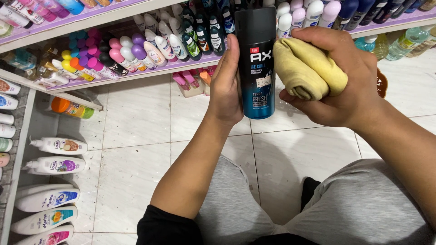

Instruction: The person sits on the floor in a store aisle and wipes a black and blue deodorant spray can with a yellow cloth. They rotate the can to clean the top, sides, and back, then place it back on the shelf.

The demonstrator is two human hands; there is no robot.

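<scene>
The spray can (257, 63), dark on top and blue at the bottom, stands upright in the air above the tiled floor (136, 136). The left hand (225, 86) holds it, fingers wrapped round its far side, I think, since the can hides them. The right hand (338, 77) is closed tight on a folded yellow cloth (302, 68) that touches the can's side. Bottles (136, 50) fill the purple shelf (150, 72) behind.
</scene>
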